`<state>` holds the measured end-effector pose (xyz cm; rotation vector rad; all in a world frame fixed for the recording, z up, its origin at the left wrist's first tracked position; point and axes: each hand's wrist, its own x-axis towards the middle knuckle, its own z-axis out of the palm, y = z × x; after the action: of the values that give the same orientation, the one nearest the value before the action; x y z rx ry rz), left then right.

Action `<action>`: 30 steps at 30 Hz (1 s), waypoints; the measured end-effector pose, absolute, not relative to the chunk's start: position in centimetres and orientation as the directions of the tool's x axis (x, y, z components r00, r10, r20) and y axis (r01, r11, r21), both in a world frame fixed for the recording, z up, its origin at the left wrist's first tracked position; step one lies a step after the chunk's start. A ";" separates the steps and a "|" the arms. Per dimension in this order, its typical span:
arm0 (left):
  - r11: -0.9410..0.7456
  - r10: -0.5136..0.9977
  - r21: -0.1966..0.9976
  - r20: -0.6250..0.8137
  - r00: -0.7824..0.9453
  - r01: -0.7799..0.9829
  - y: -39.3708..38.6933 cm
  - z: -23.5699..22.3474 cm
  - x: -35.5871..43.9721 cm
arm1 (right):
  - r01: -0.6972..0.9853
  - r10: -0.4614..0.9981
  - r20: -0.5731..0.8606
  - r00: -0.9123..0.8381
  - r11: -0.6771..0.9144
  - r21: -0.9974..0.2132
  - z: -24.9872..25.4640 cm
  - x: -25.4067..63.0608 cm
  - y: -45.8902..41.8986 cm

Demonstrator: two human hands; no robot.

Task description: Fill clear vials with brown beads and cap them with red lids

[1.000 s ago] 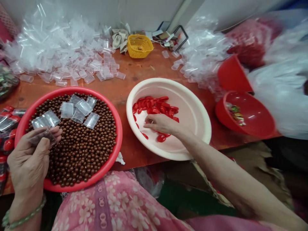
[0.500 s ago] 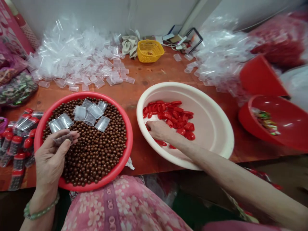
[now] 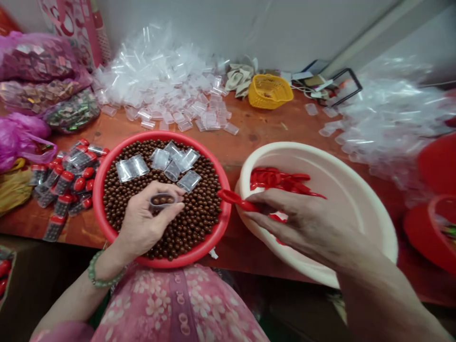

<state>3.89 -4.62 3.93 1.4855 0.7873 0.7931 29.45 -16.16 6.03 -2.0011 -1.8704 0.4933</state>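
Note:
My left hand [image 3: 144,223] is closed round a small clear plastic container [image 3: 162,201] with a few brown balls inside, held over the red basin [image 3: 107,161] full of brown chocolate balls [image 3: 199,209]. Several empty clear containers [image 3: 160,161] lie on top of the balls. My right hand [image 3: 302,223] pinches a red plastic cap [image 3: 237,199] at the near rim of the cream basin [image 3: 356,180], which holds more red caps [image 3: 281,180]. The cap points toward the red basin.
Heaps of clear containers [image 3: 160,80] fill the back left and the back right [image 3: 392,114] of the wooden table. Filled red-capped containers [image 3: 64,175] lie left of the red basin. A yellow basket [image 3: 270,91] stands at the back. Red bowls [image 3: 432,223] sit far right.
My right hand has lifted out of the cream basin with a red cap and moved left. My left hand has shifted toward the middle of the red basin, with brown balls now inside its container.

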 end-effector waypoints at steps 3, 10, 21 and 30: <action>-0.244 0.807 0.968 0.167 0.567 0.062 -5.0 3.8 4.5 | 0.868 0.998 -0.019 -0.061 0.044 -0.495 6.6 26.4 -14.1; -0.322 0.852 0.940 0.235 0.467 0.114 -4.4 3.0 3.1 | 0.704 0.988 0.056 -0.147 0.144 -0.695 6.4 23.1 -11.5; -0.260 0.835 0.964 0.196 0.514 0.055 -4.5 2.9 2.5 | 0.449 0.969 0.245 0.001 0.219 -0.866 4.8 20.2 -10.3; -0.180 0.823 0.983 0.133 0.553 0.031 -4.2 2.5 2.8 | 0.465 0.924 0.363 0.117 0.272 -0.842 3.3 19.0 -10.0</action>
<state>2.80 -4.16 2.52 1.6070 0.7388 0.8357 19.04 -10.04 3.28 -1.3493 -1.5088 0.5587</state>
